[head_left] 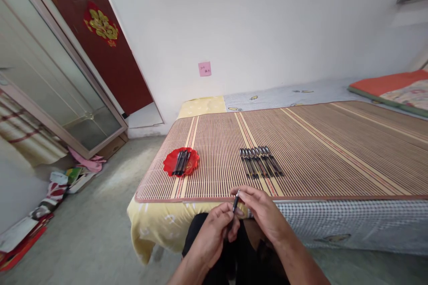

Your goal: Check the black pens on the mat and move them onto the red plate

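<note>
A dark pen point(236, 202) is held between both hands, above my lap at the bed's front edge. My left hand point(217, 227) pinches its lower part. The fingers of my right hand point(259, 207) close around the upper end, near a small silvery tip. Beyond my right hand, several black pens point(260, 162) lie side by side in a row on the striped mat. To the left, a red scalloped plate point(166, 162) holds several more black pens point(181, 163).
The striped bamboo mat point(214, 133) covers the bed, over yellow and grey checked cloth point(317, 220). Folded orange bedding point(388, 82) lies at the far right. A pink note point(204, 69) is stuck to the wall. Shoes and boxes point(53, 191) line the floor at left.
</note>
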`<state>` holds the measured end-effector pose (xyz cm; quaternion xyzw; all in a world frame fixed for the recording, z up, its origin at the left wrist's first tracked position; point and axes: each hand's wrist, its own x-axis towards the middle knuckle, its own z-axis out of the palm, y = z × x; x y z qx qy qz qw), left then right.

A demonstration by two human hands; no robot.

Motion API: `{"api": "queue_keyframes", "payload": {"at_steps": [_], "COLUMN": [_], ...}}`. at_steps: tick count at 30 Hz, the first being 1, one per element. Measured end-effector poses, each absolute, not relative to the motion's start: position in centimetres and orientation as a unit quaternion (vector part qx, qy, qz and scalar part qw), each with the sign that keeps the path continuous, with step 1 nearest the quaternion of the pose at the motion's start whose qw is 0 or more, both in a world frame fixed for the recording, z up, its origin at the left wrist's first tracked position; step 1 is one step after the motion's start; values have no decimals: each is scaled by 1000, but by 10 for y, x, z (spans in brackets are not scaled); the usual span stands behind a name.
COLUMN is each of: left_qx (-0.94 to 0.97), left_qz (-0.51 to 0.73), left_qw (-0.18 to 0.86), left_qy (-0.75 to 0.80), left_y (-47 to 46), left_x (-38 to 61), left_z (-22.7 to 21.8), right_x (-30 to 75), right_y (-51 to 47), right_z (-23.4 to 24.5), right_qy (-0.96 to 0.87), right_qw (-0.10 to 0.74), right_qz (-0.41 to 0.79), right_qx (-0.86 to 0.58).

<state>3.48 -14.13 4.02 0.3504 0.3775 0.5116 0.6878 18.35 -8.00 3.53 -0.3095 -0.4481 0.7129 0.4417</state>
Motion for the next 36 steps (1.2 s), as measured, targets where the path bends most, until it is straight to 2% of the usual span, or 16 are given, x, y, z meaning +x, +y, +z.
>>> {"api": "queue_keyframes", "payload": {"at_steps": [10, 12, 15, 18, 21, 30, 36], "left_qx": [323, 309, 278, 234, 202, 192, 191], "left_qz": [497, 499, 509, 521, 531, 539, 537], "left_qw": [707, 710, 711, 708, 707, 710, 711], "left_qy": [386, 389, 397, 415, 422, 411, 412], "left_y": [-143, -141, -136, -130, -127, -127, -126], "left_x": [32, 30, 23, 14, 7, 2, -1], "left_z": [33, 26, 13, -1, -8, -17, -23], "right_x": [180, 180, 180, 180, 177, 153, 138], "right_y": [-82, -78, -60, -25, 16, 105, 96], "right_z": [34, 29, 18, 6, -2, -17, -16], "right_qy": [-455, -490, -632, -769, -778, -789, -809], "right_qw": [417, 415, 402, 316, 262, 147, 160], "right_qz": [721, 692, 536, 240, 137, 77, 70], "right_qx": [-314, -329, -391, -501, -554, -591, -561]}}
